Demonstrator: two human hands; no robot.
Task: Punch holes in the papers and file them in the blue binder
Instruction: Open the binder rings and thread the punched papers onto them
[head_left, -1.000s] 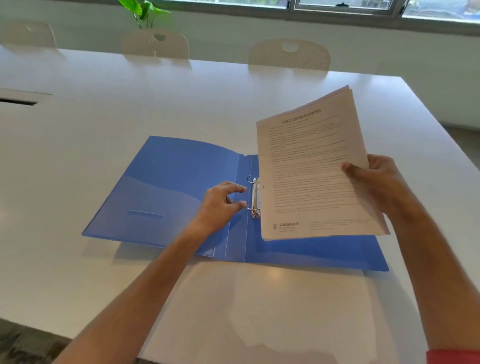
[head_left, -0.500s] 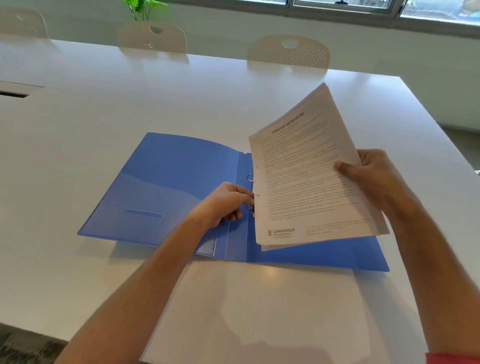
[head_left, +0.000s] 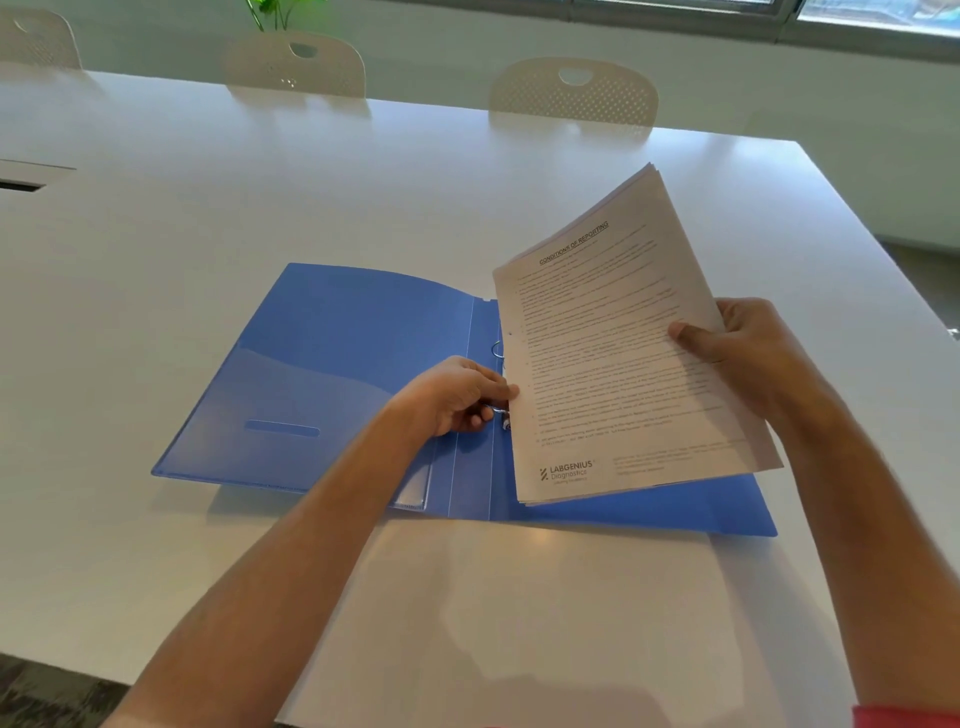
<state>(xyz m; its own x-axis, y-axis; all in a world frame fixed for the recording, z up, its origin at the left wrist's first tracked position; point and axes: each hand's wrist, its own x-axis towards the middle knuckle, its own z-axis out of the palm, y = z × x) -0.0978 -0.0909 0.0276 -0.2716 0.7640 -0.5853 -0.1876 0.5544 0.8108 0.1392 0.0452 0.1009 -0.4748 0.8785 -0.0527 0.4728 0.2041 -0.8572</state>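
A blue binder (head_left: 332, 364) lies open and flat on the white table (head_left: 260, 197). Its metal rings (head_left: 497, 349) stand along the spine, and the stack's left edge hides most of the mechanism. My left hand (head_left: 457, 396) is at the lower ring, its fingers curled on the metal there. A stack of printed papers (head_left: 613, 364), with small punched holes along its left edge, hangs tilted over the binder's right half. My right hand (head_left: 737, 348) grips the stack by its right edge, thumb on the top sheet.
Three pale perforated chairs (head_left: 574, 88) stand along the table's far side, with a green plant (head_left: 270, 10) behind them. A cable slot (head_left: 21, 184) is set in the table at far left. The table's right edge (head_left: 883, 260) runs close to my right hand.
The paper stack has come down and to the left, over the rings, and now covers most of the mechanism. My left hand has closed in on the lower ring.
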